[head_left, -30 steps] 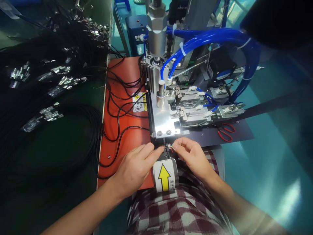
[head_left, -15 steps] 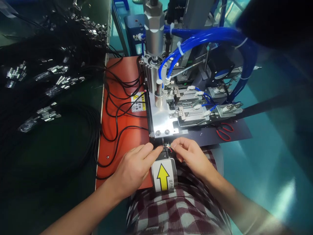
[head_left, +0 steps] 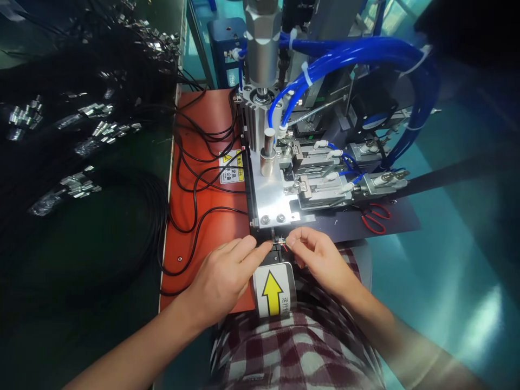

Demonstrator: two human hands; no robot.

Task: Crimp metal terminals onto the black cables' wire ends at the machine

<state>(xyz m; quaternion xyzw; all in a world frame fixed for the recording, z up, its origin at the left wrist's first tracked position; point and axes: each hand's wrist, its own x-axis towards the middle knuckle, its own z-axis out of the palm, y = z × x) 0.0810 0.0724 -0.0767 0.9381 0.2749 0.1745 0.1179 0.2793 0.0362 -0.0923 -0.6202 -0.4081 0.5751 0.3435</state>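
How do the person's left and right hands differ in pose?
The left hand extends one of its fingers, while the right hand curls its fingers to pinch thin wires. The left hand lies partly over the red surface; the right hand is beyond its edge. Both are bare and close to each other.

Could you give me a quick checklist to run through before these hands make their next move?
1. Right hand pinching the fine colored wires: ok, thumb and index finger together on them.
2. Left hand near the wires: ok, index fingertip close by; contact cannot tell.
3. Wires properly seated: cannot tell, too small to see.
4. Yellow arrow uncovered: ok, in plain view.
5. Red-handled tool clear of both hands: ok, lying apart to the right.
6. Black cables uncrossed: not ok, several cross on the orange mat.
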